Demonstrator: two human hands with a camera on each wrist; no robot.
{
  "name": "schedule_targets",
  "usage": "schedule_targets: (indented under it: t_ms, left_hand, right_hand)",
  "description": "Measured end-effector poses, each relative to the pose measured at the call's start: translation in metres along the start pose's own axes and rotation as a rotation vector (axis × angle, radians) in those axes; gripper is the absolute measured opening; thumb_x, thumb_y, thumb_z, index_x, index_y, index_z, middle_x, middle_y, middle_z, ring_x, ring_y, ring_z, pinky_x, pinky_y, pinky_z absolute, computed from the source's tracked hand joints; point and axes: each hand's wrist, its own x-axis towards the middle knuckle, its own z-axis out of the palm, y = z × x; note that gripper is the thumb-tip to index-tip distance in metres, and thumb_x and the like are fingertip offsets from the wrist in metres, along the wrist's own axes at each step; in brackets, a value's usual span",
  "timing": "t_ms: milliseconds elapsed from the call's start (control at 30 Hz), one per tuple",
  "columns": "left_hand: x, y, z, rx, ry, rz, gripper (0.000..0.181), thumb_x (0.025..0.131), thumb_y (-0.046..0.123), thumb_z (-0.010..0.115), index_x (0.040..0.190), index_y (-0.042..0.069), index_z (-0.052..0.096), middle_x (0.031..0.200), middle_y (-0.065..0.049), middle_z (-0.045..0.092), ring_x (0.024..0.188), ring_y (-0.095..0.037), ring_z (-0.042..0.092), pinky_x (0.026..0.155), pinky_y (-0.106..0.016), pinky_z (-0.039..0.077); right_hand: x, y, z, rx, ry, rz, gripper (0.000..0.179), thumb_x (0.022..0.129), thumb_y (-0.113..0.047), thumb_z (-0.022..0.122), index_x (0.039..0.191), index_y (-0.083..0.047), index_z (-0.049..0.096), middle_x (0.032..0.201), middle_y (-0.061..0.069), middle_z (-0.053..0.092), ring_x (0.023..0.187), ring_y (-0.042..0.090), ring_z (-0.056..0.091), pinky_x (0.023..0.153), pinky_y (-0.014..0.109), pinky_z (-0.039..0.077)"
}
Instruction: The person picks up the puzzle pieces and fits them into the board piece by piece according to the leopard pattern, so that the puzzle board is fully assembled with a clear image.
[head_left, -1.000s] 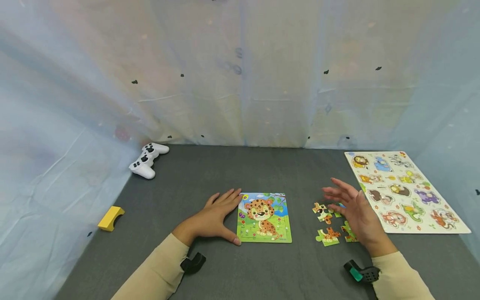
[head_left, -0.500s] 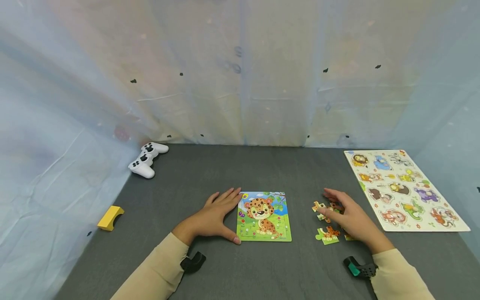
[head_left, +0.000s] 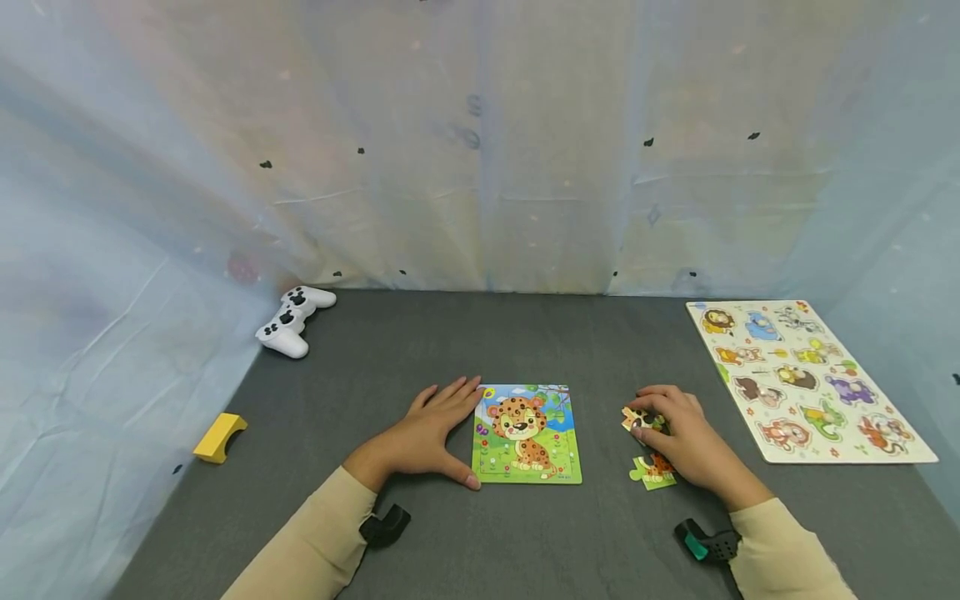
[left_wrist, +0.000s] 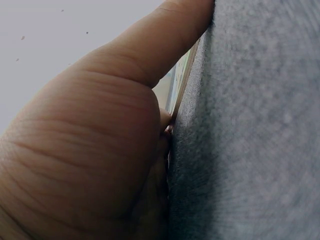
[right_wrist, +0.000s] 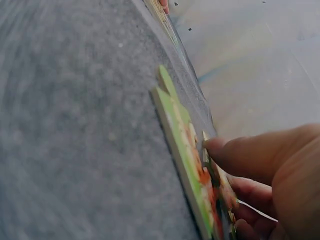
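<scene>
A square leopard jigsaw puzzle [head_left: 528,433] lies flat on the dark table in the head view. My left hand [head_left: 420,437] rests at its left side, fingers spread and straight, with the fingertips and thumb tip at its edge. To the right, my right hand [head_left: 686,442] is low over loose puzzle pieces. Its thumb and curled fingers pinch the upper puzzle piece [head_left: 635,417], partly covered by the hand. Just nearer lies another puzzle piece [head_left: 651,475], green with orange spots, its thick green edge [right_wrist: 177,145] close to my thumb in the right wrist view. Other pieces are hidden under the hand.
A large white animal puzzle board [head_left: 810,392] lies at the back right. A white game controller [head_left: 294,321] sits at the back left, and a yellow arch block [head_left: 220,437] is at the left table edge. Pale plastic sheeting [head_left: 480,150] hangs behind and at both sides.
My right hand has come down and left from above the loose pieces, its open fingers curling in around the upper puzzle piece. My left hand has stayed at the leopard puzzle's edge.
</scene>
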Motion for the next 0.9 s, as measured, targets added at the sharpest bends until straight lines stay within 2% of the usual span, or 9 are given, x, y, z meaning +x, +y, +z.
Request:
schedule_targets:
  t_ms: [167, 300, 500, 733, 900]
  left_hand:
    - [0.000, -0.001, 0.001, -0.002, 0.002, 0.003, 0.139, 0.075, 0.077, 0.088, 0.176, 0.016, 0.016, 0.182, -0.001, 0.005, 0.166, -0.022, 0.001, 0.127, -0.059, -0.003]
    - [0.000, 0.000, 0.001, -0.006, 0.005, 0.006, 0.139, 0.075, 0.077, 0.088, 0.176, 0.016, 0.016, 0.182, -0.001, 0.005, 0.166, -0.023, 0.002, 0.127, -0.058, -0.003]
    - [0.000, -0.001, 0.001, -0.006, 0.004, 0.000, 0.139, 0.074, 0.078, 0.088, 0.176, 0.017, 0.016, 0.182, 0.000, 0.005, 0.166, -0.021, 0.001, 0.127, -0.058, -0.003]
    - [0.001, -0.003, 0.002, -0.003, 0.003, -0.001, 0.140, 0.074, 0.079, 0.087, 0.176, 0.016, 0.016, 0.182, 0.000, 0.005, 0.166, -0.021, 0.001, 0.127, -0.059, -0.003]
    - [0.001, -0.003, 0.002, 0.001, 0.005, 0.002, 0.140, 0.074, 0.079, 0.087, 0.176, 0.016, 0.017, 0.182, 0.000, 0.005, 0.166, -0.022, 0.001, 0.127, -0.059, -0.004]
  right_hand:
    - [0.001, -0.001, 0.002, -0.013, 0.033, 0.003, 0.028, 0.100, -0.010, 0.082, 0.127, -0.010, 0.074, 0.126, 0.008, 0.064, 0.109, 0.028, 0.052, 0.086, 0.053, 0.045]
    - [0.001, -0.002, 0.004, -0.012, 0.101, 0.008, 0.027, 0.099, -0.008, 0.083, 0.125, -0.011, 0.075, 0.109, -0.002, 0.067, 0.095, 0.020, 0.057, 0.076, 0.043, 0.049]
    - [0.000, -0.007, 0.005, 0.056, 0.199, 0.008, 0.022, 0.101, -0.009, 0.080, 0.123, -0.012, 0.077, 0.096, -0.008, 0.067, 0.069, 0.010, 0.051, 0.058, 0.031, 0.042]
    - [0.001, -0.017, 0.010, 0.180, 0.158, 0.023, 0.014, 0.102, -0.010, 0.081, 0.112, -0.017, 0.074, 0.087, -0.007, 0.069, 0.061, 0.013, 0.057, 0.052, 0.031, 0.047]
    - [0.002, -0.027, 0.015, 0.319, 0.120, -0.016, 0.014, 0.105, -0.008, 0.075, 0.119, -0.012, 0.074, 0.091, -0.001, 0.073, 0.065, 0.020, 0.064, 0.054, 0.033, 0.052]
